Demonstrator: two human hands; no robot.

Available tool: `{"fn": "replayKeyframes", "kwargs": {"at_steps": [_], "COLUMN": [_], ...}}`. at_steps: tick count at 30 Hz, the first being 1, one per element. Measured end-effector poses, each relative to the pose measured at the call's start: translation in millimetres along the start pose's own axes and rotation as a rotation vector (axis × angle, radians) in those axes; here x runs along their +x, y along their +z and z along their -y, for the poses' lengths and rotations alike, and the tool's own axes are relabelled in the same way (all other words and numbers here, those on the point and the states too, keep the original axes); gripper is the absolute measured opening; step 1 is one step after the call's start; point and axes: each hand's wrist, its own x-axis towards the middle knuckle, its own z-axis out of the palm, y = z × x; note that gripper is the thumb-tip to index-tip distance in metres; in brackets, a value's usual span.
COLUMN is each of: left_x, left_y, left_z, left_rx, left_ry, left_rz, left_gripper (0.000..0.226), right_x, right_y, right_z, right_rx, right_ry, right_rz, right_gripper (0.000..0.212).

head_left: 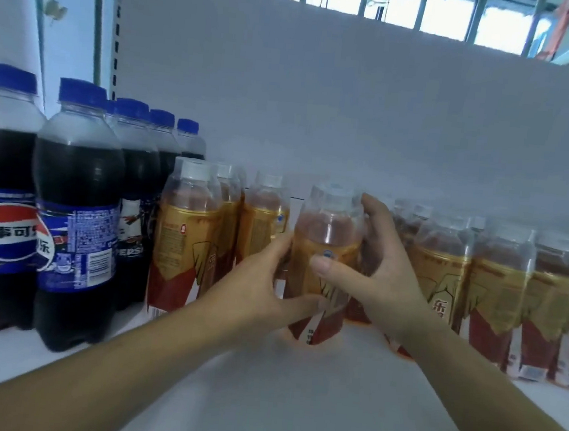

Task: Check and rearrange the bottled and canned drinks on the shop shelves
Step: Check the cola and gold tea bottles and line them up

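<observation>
Amber plastic drink bottle with a white cap and gold-red label (pixel 328 229) is out front on the white shelf (pixel 260 402). Left hand (pixel 263 282) has its fingers clamped on the bottle's 9 o'clock side, right hand (pixel 386 275) wraps round at 3 o'clock. Dark blue-capped cola bottles (pixel 73 217) stand way over at 9 o'clock.

Left hand (pixel 260 282) and right hand (pixel 384 279) round one gold-labelled bottle (pixel 326 232) on white shelf (pixel 294 405), cola bottles (pixel 75 197) leftward.
</observation>
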Motion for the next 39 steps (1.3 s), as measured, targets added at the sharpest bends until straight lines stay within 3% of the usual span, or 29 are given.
{"fn": "replayKeyframes", "kwargs": {"at_steps": [4,8,11,13,20,28,39], "left_x": [-2.5,-12.6,-11.4,-5.0,-8.6,-11.9,-17.7], "left_y": [-5.1,-17.6,-34.9,-45.6,-47.3,-48.9,-53.2], "left_z": [-17.9,-42.1,-46.3,-45.4,-20.3,-0.4,3.8], "left_rx": [0.201,0.632,0.974,1.097,0.871,0.739,0.671], "left_ry": [-0.016,0.151,0.328,0.341,0.242,0.352,0.425], "left_rz": [-0.035,-0.24,-0.269,-0.3,-0.487,-0.52,-0.52], "left_gripper": [0.101,0.082,0.065,0.062,0.061,0.063,0.046], "right_x": [3.4,7.0,2.6,-1.1,-11.1,3.4,3.3], "right_y": [3.3,-4.2,-10.5,-11.6,-1.1,48.1,72.5], "right_z": [-2.0,6.1,11.4,14.5,20.7,23.6,24.6], "right_rx": [0.008,0.054,-0.055,-0.098,-0.101,-0.108,-0.054], "right_ry": [0.131,0.285,0.385,0.435,0.467,0.396,0.381], "right_rz": [0.005,0.043,0.102,0.123,0.073,0.065,0.091], "right_gripper": [0.066,0.05,0.076,0.089,0.057,0.066,0.037]}}
